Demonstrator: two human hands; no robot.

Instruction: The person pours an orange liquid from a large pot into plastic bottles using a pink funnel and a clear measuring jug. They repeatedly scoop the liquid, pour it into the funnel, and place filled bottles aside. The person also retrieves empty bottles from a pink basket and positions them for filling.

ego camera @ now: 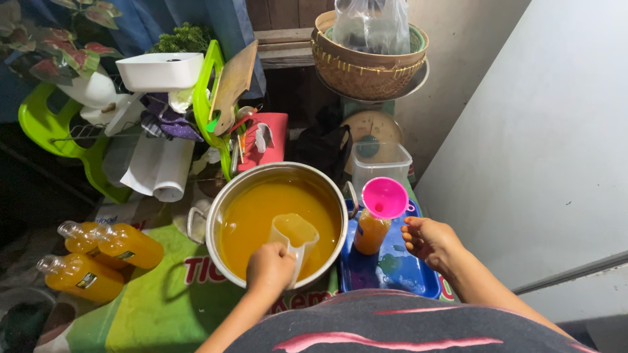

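Note:
My left hand (269, 268) grips the handle of a clear plastic jug (294, 235), which dips into orange liquid in a big steel pot (222, 209). To the right, a pink funnel (384, 197) sits in the neck of a small bottle (370, 232) partly filled with orange liquid. That bottle stands on a blue tray (392, 271). My right hand (430, 240) hovers just right of the bottle with fingers loosely curled, holding nothing.
Three filled orange bottles (98, 258) lie at the left on a green cloth (157, 307). Behind the pot are a clear plastic tub (381, 160), a red box (269, 140), a green chopping board, paper rolls and a woven basket (366, 68). A white wall (543, 144) runs along the right.

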